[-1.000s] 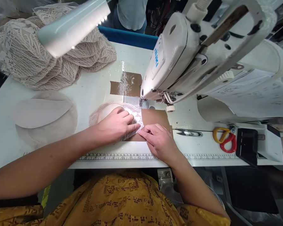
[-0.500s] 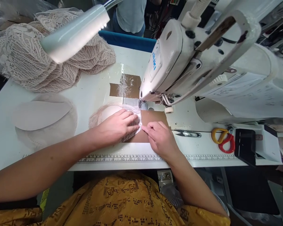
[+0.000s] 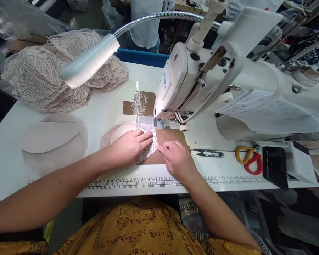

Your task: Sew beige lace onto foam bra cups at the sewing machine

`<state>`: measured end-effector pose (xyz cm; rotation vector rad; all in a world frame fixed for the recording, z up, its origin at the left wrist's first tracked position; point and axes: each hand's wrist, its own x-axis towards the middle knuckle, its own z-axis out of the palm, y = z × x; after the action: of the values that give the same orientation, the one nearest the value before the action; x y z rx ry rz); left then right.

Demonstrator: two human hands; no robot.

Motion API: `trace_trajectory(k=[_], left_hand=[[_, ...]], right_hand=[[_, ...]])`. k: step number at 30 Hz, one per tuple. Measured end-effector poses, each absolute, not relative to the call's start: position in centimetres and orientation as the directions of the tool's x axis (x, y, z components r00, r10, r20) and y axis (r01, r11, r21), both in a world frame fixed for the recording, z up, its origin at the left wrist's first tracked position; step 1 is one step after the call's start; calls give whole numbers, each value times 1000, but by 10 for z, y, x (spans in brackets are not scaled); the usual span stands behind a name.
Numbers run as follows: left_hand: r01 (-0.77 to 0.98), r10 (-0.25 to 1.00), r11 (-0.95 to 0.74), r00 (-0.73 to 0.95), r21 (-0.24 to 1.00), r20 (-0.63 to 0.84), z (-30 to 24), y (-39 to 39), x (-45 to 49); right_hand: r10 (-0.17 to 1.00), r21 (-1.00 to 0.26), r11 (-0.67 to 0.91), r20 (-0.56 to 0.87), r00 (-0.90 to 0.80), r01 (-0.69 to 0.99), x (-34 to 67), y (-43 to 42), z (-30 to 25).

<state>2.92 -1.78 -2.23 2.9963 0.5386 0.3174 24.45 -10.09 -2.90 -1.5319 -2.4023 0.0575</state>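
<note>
A pale pink lace piece point(image 3: 148, 153) with a smooth white cup-like part point(image 3: 122, 131) lies at the sewing machine point(image 3: 172, 83), its upper edge close to the presser foot. My left hand point(image 3: 133, 143) rests flat on the lace, fingers stretched toward the needle area. At the lace's right edge, my right hand point(image 3: 177, 157) is closed, with thumb and index finger pinching the border. Under and beside the lace is a brown board point(image 3: 171, 134) on the table. The underside of the lace is hidden by my left hand.
Left stand a lace pile point(image 3: 42, 76) and stacked pale oval pieces point(image 3: 51, 138). Thread snips point(image 3: 210, 153), scissors point(image 3: 252, 163) and a black phone-like object point(image 3: 275, 166) lie right. A ruler tape point(image 3: 138, 183) edges the table. A lamp point(image 3: 90, 62) hangs overhead; a person point(image 3: 145, 24) is beyond.
The view has shifted, showing more of the lamp's neck. My left fingers have moved slightly off the lace's right edge; my right hand stays at that edge.
</note>
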Motion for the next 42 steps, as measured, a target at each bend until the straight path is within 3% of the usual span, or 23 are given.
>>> trace_trajectory(k=[17, 23, 30, 37, 42], left_hand=[[282, 305, -948, 937, 147, 169, -19, 5, 30], [247, 257, -964, 959, 94, 119, -19, 13, 31], [279, 285, -958, 955, 70, 82, -20, 31, 33], [278, 276, -961, 953, -2, 124, -22, 52, 31], [375, 360, -926, 911, -42, 201, -21, 57, 29]], right_hand=[[898, -144, 435, 147, -416, 889, 242, -89, -22], [895, -129, 443, 9, -446, 887, 242, -80, -10], [903, -112, 401, -118, -413, 909, 239, -60, 1], [927, -52, 371, -33, -373, 927, 239, -50, -8], [930, -42, 366, 53, -364, 930, 241, -51, -18]])
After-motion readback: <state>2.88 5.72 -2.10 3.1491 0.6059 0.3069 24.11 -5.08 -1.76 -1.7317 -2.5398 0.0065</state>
